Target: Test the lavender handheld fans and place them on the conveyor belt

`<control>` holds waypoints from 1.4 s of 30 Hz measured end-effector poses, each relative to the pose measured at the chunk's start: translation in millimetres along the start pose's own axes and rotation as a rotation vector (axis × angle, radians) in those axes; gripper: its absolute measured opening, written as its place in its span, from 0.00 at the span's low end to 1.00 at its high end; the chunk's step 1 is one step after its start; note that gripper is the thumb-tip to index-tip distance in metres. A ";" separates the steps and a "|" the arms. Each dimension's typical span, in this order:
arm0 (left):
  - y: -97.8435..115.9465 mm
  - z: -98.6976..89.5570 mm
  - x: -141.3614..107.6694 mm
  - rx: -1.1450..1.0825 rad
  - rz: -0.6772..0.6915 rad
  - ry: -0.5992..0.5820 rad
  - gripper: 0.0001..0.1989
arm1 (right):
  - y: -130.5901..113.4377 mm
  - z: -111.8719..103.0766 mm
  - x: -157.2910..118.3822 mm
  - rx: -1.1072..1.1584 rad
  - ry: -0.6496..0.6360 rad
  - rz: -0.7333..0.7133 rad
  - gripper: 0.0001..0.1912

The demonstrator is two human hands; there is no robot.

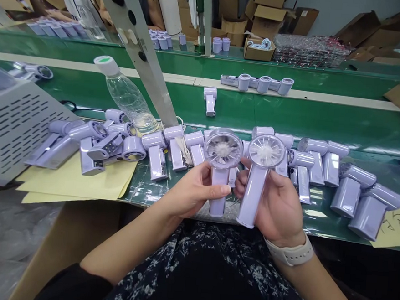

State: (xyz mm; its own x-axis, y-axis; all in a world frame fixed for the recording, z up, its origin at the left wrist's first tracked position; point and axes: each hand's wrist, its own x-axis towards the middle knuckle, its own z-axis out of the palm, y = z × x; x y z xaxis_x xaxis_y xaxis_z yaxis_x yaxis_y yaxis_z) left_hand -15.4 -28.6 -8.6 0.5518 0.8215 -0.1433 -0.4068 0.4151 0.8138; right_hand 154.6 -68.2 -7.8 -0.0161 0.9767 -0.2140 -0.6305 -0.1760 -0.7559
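My left hand (200,186) is closed round the handle of a lilac handheld fan (219,192), its thumb across the front. Close beside it, my right hand (280,206) holds a second lilac fan (252,195), with fingers behind the handle. Both fans are upright, their round clear-bladed heads facing me and nearly touching. Behind them, several more lilac fans (157,160) lie in a row along the near edge of the green bench (139,182). Others (370,212) rest on the right.
A clear plastic bottle (128,94) leans by a slanted metal post (145,50). At the left are a slotted grey box (27,124) and yellow paper (81,178). One fan (210,100) lies on the green belt (274,114). People are partly visible across the line.
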 end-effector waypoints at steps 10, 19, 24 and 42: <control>2.6 -11.4 0.2 -0.064 0.017 -0.029 0.14 | -2.7 -3.7 -8.6 0.049 -0.039 -0.039 0.13; 1.3 -14.4 -0.3 0.111 0.069 -0.063 0.30 | 2.3 -22.0 -9.9 -0.088 0.126 -0.192 0.13; -1.2 -12.8 1.6 0.112 0.039 -0.048 0.37 | 2.2 -23.1 -10.4 -0.098 0.101 -0.172 0.14; -6.4 -24.4 1.9 0.943 1.059 -0.140 0.16 | -18.7 -36.6 -29.6 -0.881 -0.347 -0.787 0.42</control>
State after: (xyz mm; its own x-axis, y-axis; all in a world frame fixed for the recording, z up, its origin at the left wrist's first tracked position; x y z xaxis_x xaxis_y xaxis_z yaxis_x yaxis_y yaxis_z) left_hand -29.5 -20.2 -27.8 0.3870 0.5067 0.7704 -0.0674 -0.8177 0.5717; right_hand 195.3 -98.3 -9.9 -0.1582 0.8112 0.5630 0.1754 0.5842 -0.7925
